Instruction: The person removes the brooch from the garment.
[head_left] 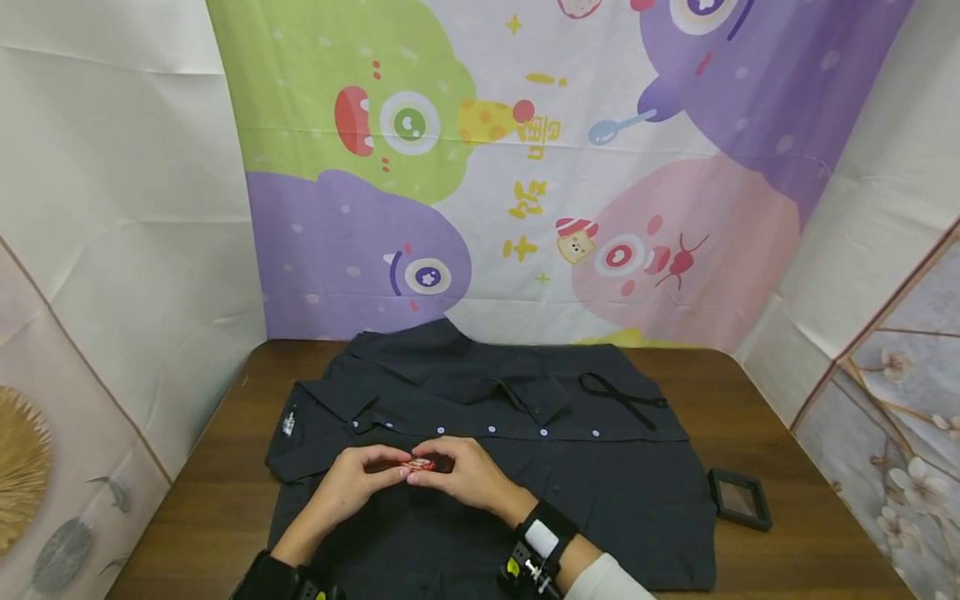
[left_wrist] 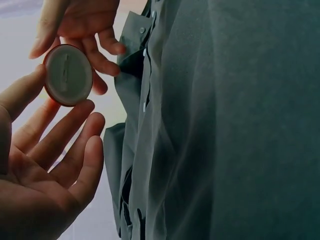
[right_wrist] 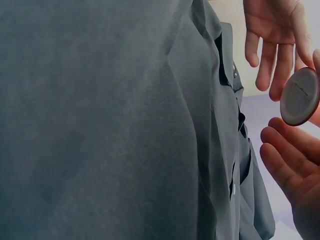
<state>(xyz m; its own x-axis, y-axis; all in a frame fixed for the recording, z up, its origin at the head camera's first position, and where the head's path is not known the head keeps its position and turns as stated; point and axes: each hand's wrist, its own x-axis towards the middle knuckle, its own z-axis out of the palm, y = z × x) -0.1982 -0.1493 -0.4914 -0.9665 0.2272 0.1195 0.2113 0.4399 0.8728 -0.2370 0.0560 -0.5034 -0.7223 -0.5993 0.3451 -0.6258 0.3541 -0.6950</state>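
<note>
A round pin-back button badge is pinched between both hands above a dark shirt. My left hand holds its left edge between thumb and fingertips. From the other side my right hand grips the opposite edge. In the left wrist view the badge shows its pale back with a thin pin bar; the rim is red. The right wrist view shows the same pale back of the badge. The head view gives only a narrow, red-patterned sliver of its front.
The shirt lies spread over the brown table, with pale buttons along its placket. A thin black ribbon lies on its upper right. A small black frame rests beside the shirt's right edge. Behind the table hangs a cartoon cloth.
</note>
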